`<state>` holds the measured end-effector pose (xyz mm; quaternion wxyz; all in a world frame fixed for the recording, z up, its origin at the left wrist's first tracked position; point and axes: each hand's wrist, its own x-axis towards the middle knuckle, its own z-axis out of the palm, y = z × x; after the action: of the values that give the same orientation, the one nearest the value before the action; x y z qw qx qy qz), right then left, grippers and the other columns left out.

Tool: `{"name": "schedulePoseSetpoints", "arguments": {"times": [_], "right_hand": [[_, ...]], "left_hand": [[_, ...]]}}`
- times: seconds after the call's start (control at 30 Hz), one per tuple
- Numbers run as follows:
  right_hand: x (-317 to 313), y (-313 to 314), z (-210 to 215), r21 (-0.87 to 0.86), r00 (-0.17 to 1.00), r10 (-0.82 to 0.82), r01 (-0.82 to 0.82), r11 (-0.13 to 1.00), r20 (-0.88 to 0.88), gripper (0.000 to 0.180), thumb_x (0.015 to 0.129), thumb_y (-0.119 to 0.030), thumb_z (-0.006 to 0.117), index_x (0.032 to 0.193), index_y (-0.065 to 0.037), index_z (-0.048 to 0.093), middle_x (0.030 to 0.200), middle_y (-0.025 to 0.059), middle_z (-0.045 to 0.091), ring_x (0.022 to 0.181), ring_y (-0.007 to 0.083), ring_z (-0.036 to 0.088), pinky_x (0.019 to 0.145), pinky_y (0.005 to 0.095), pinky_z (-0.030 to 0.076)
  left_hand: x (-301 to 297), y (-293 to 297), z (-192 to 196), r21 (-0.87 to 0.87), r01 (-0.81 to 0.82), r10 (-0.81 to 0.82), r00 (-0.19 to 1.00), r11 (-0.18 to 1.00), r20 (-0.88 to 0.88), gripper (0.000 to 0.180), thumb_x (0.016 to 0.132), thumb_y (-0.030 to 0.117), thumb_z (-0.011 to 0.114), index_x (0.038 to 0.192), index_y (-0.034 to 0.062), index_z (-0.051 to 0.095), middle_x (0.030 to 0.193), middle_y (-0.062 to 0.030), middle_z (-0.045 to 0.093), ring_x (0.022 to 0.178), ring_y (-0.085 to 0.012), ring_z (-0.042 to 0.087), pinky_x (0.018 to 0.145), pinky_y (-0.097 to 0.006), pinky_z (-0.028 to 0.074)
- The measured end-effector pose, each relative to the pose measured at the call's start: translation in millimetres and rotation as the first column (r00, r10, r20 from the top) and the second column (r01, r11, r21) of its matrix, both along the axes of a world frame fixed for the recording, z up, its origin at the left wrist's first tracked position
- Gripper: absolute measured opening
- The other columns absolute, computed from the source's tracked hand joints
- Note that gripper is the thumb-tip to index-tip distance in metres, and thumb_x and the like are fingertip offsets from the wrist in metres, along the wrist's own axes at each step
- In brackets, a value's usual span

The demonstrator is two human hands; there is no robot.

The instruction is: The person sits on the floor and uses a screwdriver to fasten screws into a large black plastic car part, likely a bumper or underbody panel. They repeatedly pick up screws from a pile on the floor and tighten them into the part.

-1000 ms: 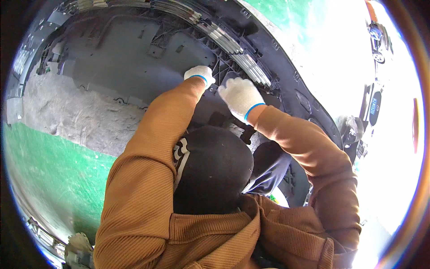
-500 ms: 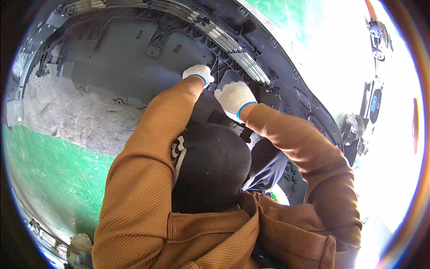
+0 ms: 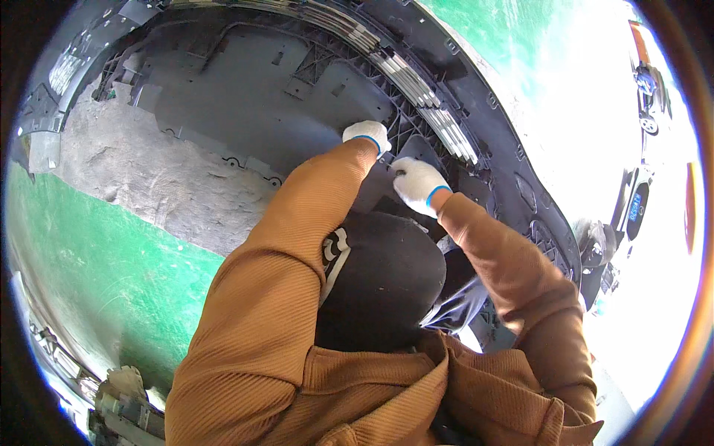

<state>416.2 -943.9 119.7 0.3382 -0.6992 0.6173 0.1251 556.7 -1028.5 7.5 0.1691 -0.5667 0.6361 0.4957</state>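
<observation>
Looking down from the head view, nearest you at 6 o'clock are your brown ribbed sleeves [image 3: 260, 334], bunched across the lower frame, with a black rounded cap-like shape [image 3: 387, 279] between them at centre. Both forearms run up toward 12 o'clock. Your left hand [image 3: 368, 135], in a white knit glove with a blue cuff, sits just above centre, fingers curled down against the dark grey plastic bumper panel [image 3: 245, 97]; whether it grips an edge or only presses you cannot tell. Your right hand [image 3: 418, 184], gloved the same, lies just beside it at 1 o'clock of centre, fingers bent and closed on a small dark tab of the panel near its ribbed lattice; the exact hold is too small to make out. The hands are near each other but apart. The panel arcs from 9 o'clock over 12 to 3 o'clock, inner side up, with a pale slatted grille strip [image 3: 416, 89] just beyond your hands. Under it at 9 o'clock shows bare grey concrete [image 3: 141, 178], then green painted floor [image 3: 97, 275]. Far out at 2 to 3 o'clock, in glare, stand parked cars [image 3: 636, 212].
</observation>
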Motion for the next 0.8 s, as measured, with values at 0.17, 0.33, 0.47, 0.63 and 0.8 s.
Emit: {"name": "schedulePoseSetpoints", "arguments": {"times": [0.17, 0.33, 0.47, 0.63, 0.8], "right_hand": [[-25, -41, 3, 0.276, 0.894, 0.439, -0.447, 0.851, 0.095, 0.023, 0.088, -0.020, 0.063, 0.103, -0.008, 0.075, 0.095, 0.0161, 0.071, 0.102, 0.0348, 0.072, 0.085, 0.0423, 0.057], [12, -32, 52, 0.085, 0.652, 0.720, -0.724, 0.684, -0.237, 0.016, 0.090, -0.016, 0.065, 0.098, -0.012, 0.078, 0.097, 0.0190, 0.076, 0.100, 0.0374, 0.075, 0.084, 0.0514, 0.059], [-13, 3, 3, 0.176, 0.896, -0.289, 0.242, 0.954, 0.336, 0.014, 0.096, -0.019, 0.063, 0.095, -0.011, 0.075, 0.079, 0.0119, 0.068, 0.069, 0.0266, 0.070, 0.059, 0.0416, 0.052], [-8, -27, 9, 0.238, 0.985, 0.127, -0.151, 0.959, 0.115, 0.020, 0.094, -0.020, 0.061, 0.105, -0.013, 0.076, 0.090, 0.0171, 0.074, 0.080, 0.0305, 0.075, 0.067, 0.0431, 0.055], [27, -19, 46, 0.302, 0.662, 0.671, -0.599, 0.741, -0.334, 0.027, 0.091, -0.015, 0.062, 0.111, -0.011, 0.080, 0.104, 0.0170, 0.078, 0.104, 0.0363, 0.076, 0.087, 0.0504, 0.059]], "left_hand": [[5, 0, 7, -0.002, 0.033, -0.033, 0.999, 0.999, -0.011, 0.046, 0.097, 0.047, 0.069, 0.130, 0.0152, 0.074, 0.137, -0.0138, 0.070, 0.126, -0.0360, 0.067, 0.105, -0.050, 0.053], [8, 2, -4, 0.005, 0.022, -0.022, 1.000, 1.000, -0.001, 0.042, 0.098, 0.047, 0.067, 0.126, 0.0159, 0.075, 0.134, -0.0135, 0.072, 0.123, -0.0367, 0.068, 0.104, -0.051, 0.054], [1, 0, 5, 0.002, 0.018, -0.018, 1.000, 1.000, -0.013, 0.045, 0.095, 0.047, 0.070, 0.126, 0.0155, 0.075, 0.135, -0.0142, 0.071, 0.124, -0.0369, 0.068, 0.103, -0.051, 0.055], [0, -1, -4, -0.022, 0.039, -0.040, 0.999, 0.999, -0.028, 0.045, 0.094, 0.047, 0.070, 0.127, 0.0163, 0.075, 0.137, -0.0137, 0.070, 0.125, -0.0366, 0.067, 0.104, -0.052, 0.054], [4, 0, -8, -0.012, 0.024, -0.024, 0.999, 1.000, -0.032, 0.045, 0.094, 0.047, 0.069, 0.126, 0.0166, 0.076, 0.134, -0.0141, 0.072, 0.123, -0.0375, 0.068, 0.103, -0.052, 0.055]]}}
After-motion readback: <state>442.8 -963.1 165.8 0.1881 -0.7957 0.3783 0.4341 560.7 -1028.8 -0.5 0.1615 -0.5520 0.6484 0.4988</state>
